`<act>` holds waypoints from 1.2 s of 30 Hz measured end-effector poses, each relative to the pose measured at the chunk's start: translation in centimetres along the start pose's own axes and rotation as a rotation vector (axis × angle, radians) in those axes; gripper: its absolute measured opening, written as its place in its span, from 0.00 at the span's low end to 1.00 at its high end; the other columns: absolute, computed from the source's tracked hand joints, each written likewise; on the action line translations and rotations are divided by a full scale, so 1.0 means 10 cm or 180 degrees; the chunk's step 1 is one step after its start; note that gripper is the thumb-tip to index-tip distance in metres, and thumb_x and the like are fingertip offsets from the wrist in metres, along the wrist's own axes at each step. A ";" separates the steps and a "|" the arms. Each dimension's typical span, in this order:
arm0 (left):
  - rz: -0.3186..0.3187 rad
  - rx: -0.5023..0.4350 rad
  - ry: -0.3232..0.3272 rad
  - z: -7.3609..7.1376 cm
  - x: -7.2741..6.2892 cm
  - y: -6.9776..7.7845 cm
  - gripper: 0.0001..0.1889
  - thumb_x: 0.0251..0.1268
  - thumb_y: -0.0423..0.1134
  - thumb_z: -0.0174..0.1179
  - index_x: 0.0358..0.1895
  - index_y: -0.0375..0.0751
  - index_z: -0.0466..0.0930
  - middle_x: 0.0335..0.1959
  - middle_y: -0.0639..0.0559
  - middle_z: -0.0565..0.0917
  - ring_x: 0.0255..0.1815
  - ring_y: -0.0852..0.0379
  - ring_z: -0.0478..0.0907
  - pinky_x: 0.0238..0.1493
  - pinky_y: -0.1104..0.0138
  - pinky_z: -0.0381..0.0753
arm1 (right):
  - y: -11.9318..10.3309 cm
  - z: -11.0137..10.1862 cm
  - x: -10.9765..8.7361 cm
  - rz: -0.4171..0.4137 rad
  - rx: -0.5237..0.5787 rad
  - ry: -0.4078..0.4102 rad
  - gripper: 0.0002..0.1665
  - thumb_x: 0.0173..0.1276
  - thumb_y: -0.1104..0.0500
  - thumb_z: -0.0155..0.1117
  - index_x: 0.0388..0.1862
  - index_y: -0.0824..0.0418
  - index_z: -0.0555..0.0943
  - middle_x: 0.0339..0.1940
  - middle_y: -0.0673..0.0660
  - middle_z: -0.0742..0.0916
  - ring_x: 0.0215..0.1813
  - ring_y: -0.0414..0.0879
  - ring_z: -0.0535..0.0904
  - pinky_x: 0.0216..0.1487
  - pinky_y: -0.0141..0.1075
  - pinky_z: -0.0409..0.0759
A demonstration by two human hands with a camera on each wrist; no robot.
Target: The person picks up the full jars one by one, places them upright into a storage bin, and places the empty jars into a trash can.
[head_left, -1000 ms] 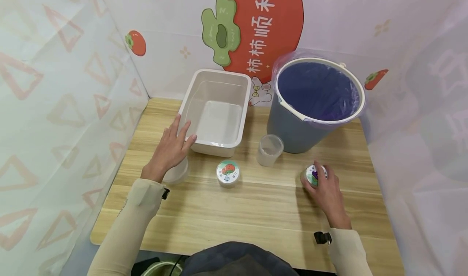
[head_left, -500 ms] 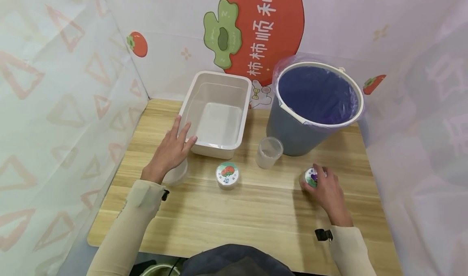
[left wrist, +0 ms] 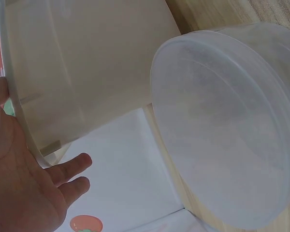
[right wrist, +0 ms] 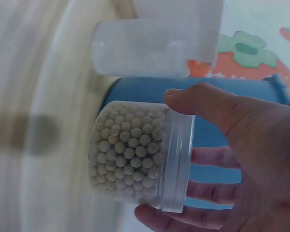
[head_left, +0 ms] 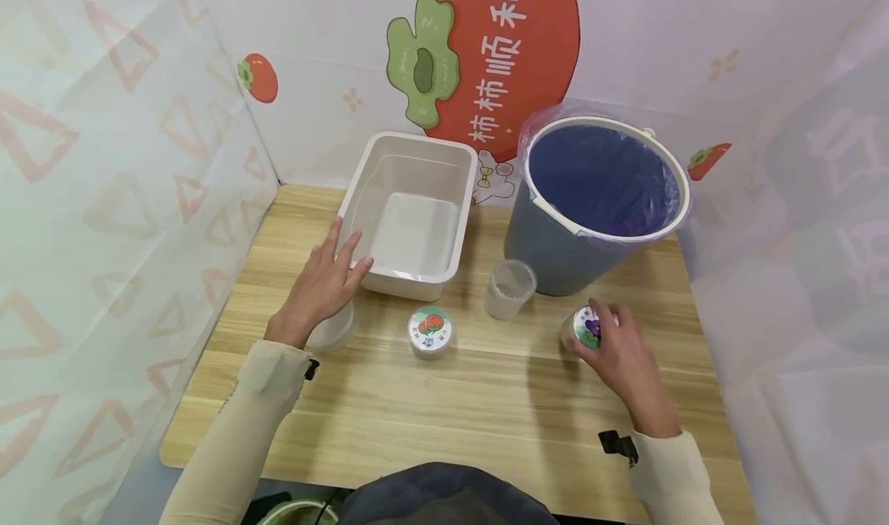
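My right hand (head_left: 621,351) grips a clear plastic jar (right wrist: 130,152) round its lid, thumb on one side and fingers on the other. Small beige balls fill the jar, and its lid label (head_left: 587,328) shows a purple picture. In the right wrist view a gap shows between the jar's base and the wooden tabletop. My left hand (head_left: 319,289) rests on the near left corner of a white plastic basin (head_left: 454,232), its fingers spread. Beneath that forearm, partly hidden, stands a large round translucent tub (left wrist: 222,125) with a lid.
Between the hands stands another lidded jar (head_left: 430,330) with a red fruit label. An uncovered clear cup (head_left: 509,289) is beside the blue bucket (head_left: 556,255), which has a purple plastic liner. Printed cloth walls (head_left: 312,69) border the table (head_left: 444,432) at back and sides.
My right hand has moved a little to the left with the jar, and the shadow below has shifted left too. The left hand stays on the basin's rim.
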State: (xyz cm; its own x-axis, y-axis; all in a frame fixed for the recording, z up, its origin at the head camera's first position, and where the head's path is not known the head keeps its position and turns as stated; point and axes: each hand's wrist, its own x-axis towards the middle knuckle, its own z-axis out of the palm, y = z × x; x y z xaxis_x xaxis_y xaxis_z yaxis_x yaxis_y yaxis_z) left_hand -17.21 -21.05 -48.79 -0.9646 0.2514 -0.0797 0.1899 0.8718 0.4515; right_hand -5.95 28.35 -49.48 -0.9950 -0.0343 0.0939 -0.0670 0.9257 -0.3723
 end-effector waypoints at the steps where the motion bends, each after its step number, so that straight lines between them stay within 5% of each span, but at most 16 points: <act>1: 0.0007 0.0006 0.0001 -0.01 0.00 0.00 0.40 0.90 0.63 0.35 0.91 0.42 0.48 0.92 0.42 0.28 0.90 0.26 0.43 0.89 0.35 0.41 | -0.04 -0.03 0.00 -0.0035 -0.0018 0.0029 0.47 0.65 0.50 0.82 0.76 0.69 0.73 0.63 0.79 0.78 0.54 0.78 0.82 0.44 0.70 0.84; 20: 0.0009 -0.0009 -0.0010 -0.01 0.00 0.01 0.39 0.90 0.63 0.35 0.91 0.43 0.49 0.92 0.43 0.26 0.92 0.31 0.39 0.89 0.37 0.38 | -0.63 -0.36 0.13 -0.0128 0.0056 -0.0047 0.46 0.67 0.48 0.81 0.77 0.66 0.75 0.65 0.76 0.81 0.60 0.73 0.81 0.54 0.66 0.81; 36: -0.0011 -0.0044 -0.0005 -0.02 -0.03 0.01 0.39 0.90 0.62 0.36 0.91 0.43 0.49 0.92 0.43 0.27 0.91 0.29 0.41 0.89 0.36 0.40 | -1.25 -0.37 0.37 -0.0556 -0.0069 -0.0048 0.44 0.67 0.47 0.80 0.77 0.62 0.77 0.65 0.72 0.82 0.56 0.72 0.83 0.46 0.60 0.86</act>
State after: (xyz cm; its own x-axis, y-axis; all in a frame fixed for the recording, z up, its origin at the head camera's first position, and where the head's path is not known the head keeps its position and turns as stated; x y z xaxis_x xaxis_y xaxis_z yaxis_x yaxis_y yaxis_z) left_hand -16.89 -21.12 -48.53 -0.9649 0.2492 -0.0826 0.1841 0.8667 0.4636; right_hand -8.51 18.08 -41.04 -0.9693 -0.2008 0.1415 -0.2376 0.9130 -0.3316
